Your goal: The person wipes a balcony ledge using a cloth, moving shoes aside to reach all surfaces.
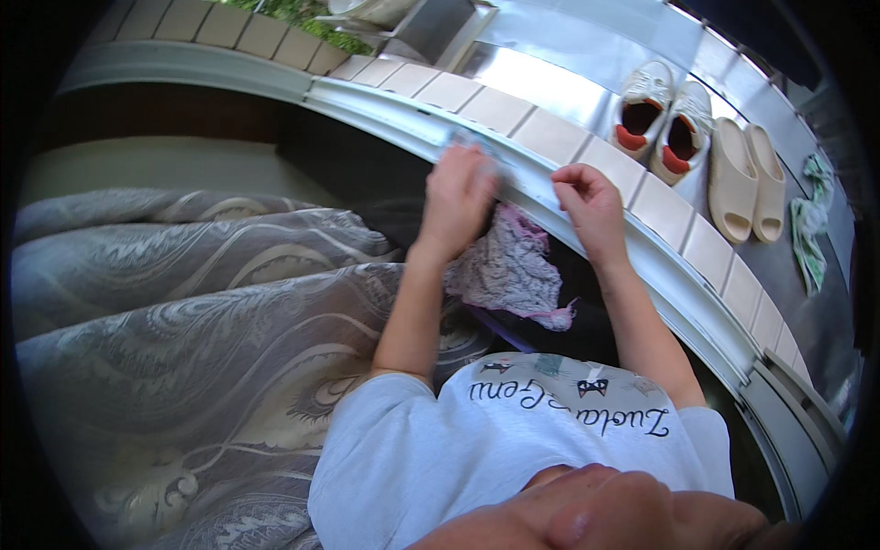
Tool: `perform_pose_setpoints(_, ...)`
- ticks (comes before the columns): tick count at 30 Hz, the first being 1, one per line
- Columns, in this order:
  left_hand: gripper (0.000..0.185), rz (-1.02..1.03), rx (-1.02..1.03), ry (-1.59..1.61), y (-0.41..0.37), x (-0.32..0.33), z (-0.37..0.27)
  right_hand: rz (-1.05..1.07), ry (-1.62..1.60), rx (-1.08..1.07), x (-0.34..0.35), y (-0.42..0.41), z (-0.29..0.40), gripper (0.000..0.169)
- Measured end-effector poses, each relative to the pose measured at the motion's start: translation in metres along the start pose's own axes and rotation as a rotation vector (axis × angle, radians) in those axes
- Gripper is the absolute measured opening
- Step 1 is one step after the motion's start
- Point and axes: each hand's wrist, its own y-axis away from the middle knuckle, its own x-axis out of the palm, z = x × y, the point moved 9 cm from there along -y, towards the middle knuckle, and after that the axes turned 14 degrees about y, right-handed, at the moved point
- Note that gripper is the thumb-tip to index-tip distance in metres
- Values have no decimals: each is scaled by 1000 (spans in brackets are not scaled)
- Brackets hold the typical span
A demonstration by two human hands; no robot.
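Note:
My left hand (462,189), blurred, is at the white metal window or door track (385,122). It holds a small light-blue item (474,139), perhaps a cloth, against the track; its exact kind is too blurred to tell. Farther right, my right hand (588,199) hovers at the inner edge of the same track, fingers curled in with nothing visible between them. Between my forearms, a crumpled greyish cloth with pink edging (526,275) hangs or lies below the track; what supports it is hidden.
Beige tiles (553,135) run along the track's outer side. Beyond them stand white sneakers (643,103), beige slides (734,180) and a green-and-white cloth (811,223). A patterned grey curtain (206,323) fills the left side, beside my left arm.

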Motion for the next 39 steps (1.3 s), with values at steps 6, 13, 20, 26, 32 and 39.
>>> perform_pose_setpoints(6,60,415,-30,-120,47,29,-64,26,-65,58,0,2,-1,9)
perform_pose_setpoints(13,57,-193,82,-325,3,-98,5,7,55,52,-4,2,7,9)
perform_pose_setpoints(20,65,-134,-319,-562,-24,-92,73,19,66,27,3,5,10,9)
perform_pose_setpoints(26,49,65,-109,-526,-22,-2,-7,-3,34,23,-1,3,0,8)
perform_pose_setpoints(32,38,126,-337,395,-28,25,-2,-132,-21,4,-11,5,8,7)
perform_pose_setpoints(39,59,-150,-223,-381,-148,-83,130,-201,170,-126,-7,17,35,5)
